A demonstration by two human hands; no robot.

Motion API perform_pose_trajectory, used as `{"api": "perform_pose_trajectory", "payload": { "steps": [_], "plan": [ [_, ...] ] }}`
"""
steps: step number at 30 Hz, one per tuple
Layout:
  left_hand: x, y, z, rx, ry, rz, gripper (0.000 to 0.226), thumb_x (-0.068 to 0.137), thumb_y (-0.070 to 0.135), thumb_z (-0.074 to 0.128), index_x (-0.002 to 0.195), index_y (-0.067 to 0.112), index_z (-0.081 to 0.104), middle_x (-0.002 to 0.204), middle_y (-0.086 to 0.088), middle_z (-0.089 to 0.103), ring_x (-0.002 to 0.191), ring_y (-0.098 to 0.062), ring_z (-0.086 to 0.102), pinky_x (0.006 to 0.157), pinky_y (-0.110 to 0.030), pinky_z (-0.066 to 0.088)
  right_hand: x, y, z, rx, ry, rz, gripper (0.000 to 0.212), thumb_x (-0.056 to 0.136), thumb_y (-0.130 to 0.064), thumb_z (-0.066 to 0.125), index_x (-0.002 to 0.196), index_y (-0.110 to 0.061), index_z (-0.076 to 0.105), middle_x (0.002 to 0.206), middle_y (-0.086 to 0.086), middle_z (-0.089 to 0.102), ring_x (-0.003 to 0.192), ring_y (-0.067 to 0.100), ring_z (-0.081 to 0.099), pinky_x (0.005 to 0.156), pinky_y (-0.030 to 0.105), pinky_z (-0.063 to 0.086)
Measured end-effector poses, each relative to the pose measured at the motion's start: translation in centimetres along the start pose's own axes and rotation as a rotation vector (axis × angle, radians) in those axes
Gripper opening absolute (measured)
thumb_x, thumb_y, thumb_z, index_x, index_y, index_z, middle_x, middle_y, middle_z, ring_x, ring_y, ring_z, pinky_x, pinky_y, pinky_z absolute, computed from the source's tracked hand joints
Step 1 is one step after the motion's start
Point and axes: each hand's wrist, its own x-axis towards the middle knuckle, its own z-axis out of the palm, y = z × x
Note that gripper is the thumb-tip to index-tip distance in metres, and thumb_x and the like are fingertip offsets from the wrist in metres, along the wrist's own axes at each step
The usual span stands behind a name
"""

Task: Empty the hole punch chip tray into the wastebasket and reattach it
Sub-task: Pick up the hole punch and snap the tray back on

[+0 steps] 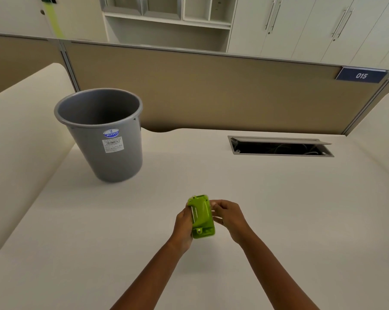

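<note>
Head view: we hold the green hole punch (202, 217) over the table (278, 209), left hand (184, 222) in a closed grip, right hand (226, 214) pinching its side, apparently freeing the tray for the wastebasket (101, 135) well apart.

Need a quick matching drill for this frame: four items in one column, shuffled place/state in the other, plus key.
Items:
1. hole punch
2. wastebasket
3. cable hatch
4. blue sign

Places/states:
A. on the partition, reads 015
B. held between both hands
C. standing upright on the desk, far left
D. set into the desk, lid open

Pairs: 1-B, 2-C, 3-D, 4-A. The left hand and right hand both grip the punch.
</note>
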Motion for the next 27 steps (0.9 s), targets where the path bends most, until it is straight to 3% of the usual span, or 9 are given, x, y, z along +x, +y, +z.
{"api": "perform_pose_trajectory", "payload": {
  "steps": [2, 7, 13, 17, 21, 24, 27],
  "plan": [
    [0.3, 0.3, 0.1, -0.072, 0.074, 0.0, 0.033, 0.096, 0.04, 0.038, 0.087, 0.017, 0.061, 0.079, -0.006, 0.062, 0.065, -0.018, 0.062, 0.057, -0.027, 0.054, -0.6, 0.8, 0.1, 0.042, -0.048, 0.071, 0.022, 0.092, -0.007, 0.05, 0.106, 0.006, 0.062, 0.08, 0.007, 0.063, 0.073, 0.014, 0.061, 0.067, 0.02, 0.052],
    [0.6, 0.7, 0.0, -0.052, 0.146, 0.019, 0.031, 0.096, 0.038, 0.037, 0.084, 0.019, 0.059, 0.076, -0.004, 0.06, 0.067, -0.017, 0.058, 0.057, -0.025, 0.049, -1.8, 1.8, -0.4, 0.155, -0.142, 0.161, 0.026, 0.091, -0.004, 0.052, 0.112, 0.009, 0.06, 0.098, 0.016, 0.064, 0.083, 0.018, 0.064, 0.072, 0.019, 0.055],
    [0.4, 0.5, 1.1, -0.041, 0.209, 0.051, 0.03, 0.098, 0.032, 0.035, 0.088, 0.017, 0.059, 0.084, -0.008, 0.06, 0.071, -0.019, 0.058, 0.064, -0.029, 0.048, -1.9, 2.0, -0.5, 0.138, -0.063, 0.126, 0.027, 0.088, 0.005, 0.051, 0.113, 0.014, 0.058, 0.101, 0.021, 0.063, 0.09, 0.026, 0.061, 0.076, 0.021, 0.053],
    [0.2, 0.5, 1.7, 0.025, 0.232, 0.086, 0.038, 0.1, 0.027, 0.028, 0.107, 0.004, 0.057, 0.11, -0.028, 0.06, 0.095, -0.034, 0.058, 0.085, -0.045, 0.049, -1.7, 2.2, -0.4, 0.104, 0.016, 0.131, 0.025, 0.087, 0.009, 0.05, 0.109, 0.015, 0.06, 0.094, 0.019, 0.063, 0.077, 0.022, 0.062, 0.066, 0.019, 0.053],
    [0.3, 0.6, 1.9, 0.05, 0.236, 0.072, 0.042, 0.1, 0.028, 0.028, 0.119, 0.0, 0.053, 0.121, -0.032, 0.057, 0.113, -0.046, 0.054, 0.094, -0.051, 0.046, -1.6, 1.9, -0.9, 0.054, -0.004, 0.132, 0.023, 0.086, 0.007, 0.053, 0.106, 0.016, 0.062, 0.078, 0.012, 0.064, 0.068, 0.018, 0.062, 0.059, 0.015, 0.055],
    [0.3, 0.9, 1.8, 0.0, 0.207, 0.03, 0.042, 0.099, 0.031, 0.032, 0.121, 0.003, 0.053, 0.111, -0.022, 0.059, 0.094, -0.035, 0.06, 0.075, -0.039, 0.051, -1.5, 0.9, -1.6, -0.022, -0.066, 0.13, 0.024, 0.089, -0.001, 0.053, 0.109, 0.011, 0.061, 0.083, 0.015, 0.064, 0.071, 0.019, 0.062, 0.062, 0.017, 0.056],
    [0.5, 0.9, 1.8, 0.005, 0.191, -0.002, 0.04, 0.099, 0.03, 0.034, 0.12, 0.003, 0.054, 0.105, -0.016, 0.058, 0.083, -0.025, 0.058, 0.064, -0.029, 0.047, -1.6, 0.0, -1.5, 0.009, -0.074, 0.113, 0.023, 0.096, -0.027, 0.044, 0.106, -0.014, 0.058, 0.092, 0.009, 0.065, 0.079, 0.019, 0.064, 0.067, 0.022, 0.054]
  ]
}}
